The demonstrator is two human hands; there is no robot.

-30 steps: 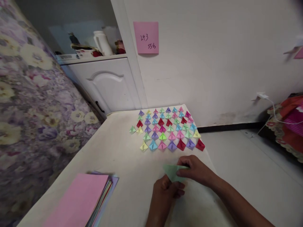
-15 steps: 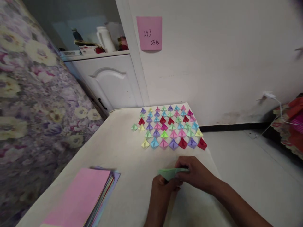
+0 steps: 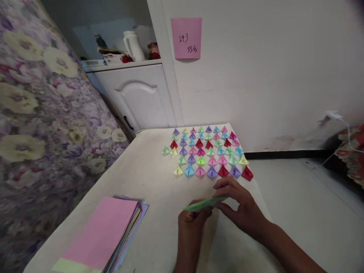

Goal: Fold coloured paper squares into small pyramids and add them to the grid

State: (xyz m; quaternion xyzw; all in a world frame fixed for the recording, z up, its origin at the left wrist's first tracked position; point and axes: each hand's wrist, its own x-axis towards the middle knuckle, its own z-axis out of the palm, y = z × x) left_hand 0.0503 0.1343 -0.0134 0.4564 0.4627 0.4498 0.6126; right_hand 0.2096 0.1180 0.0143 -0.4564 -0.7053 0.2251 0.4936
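A folded green paper (image 3: 202, 204) is held edge-on just above the white table (image 3: 148, 178), near its front right. My left hand (image 3: 191, 223) pinches the paper's lower left end from below. My right hand (image 3: 240, 206) grips its right end, fingers curled over the top. Beyond my hands lie several small folded paper shapes (image 3: 207, 153) in rows, in purple, red, pink, blue, green and yellow.
A stack of coloured paper sheets (image 3: 104, 235), pink on top, lies at the table's front left. A floral fabric (image 3: 42, 113) rises along the left. A pink note (image 3: 186, 38) is stuck to the wall behind. A white cabinet (image 3: 139, 94) stands at the back.
The green paper has turned from lying flat and facing me to edge-on and stretched out leftward. My right hand has lifted slightly over it. The view has shifted a little.
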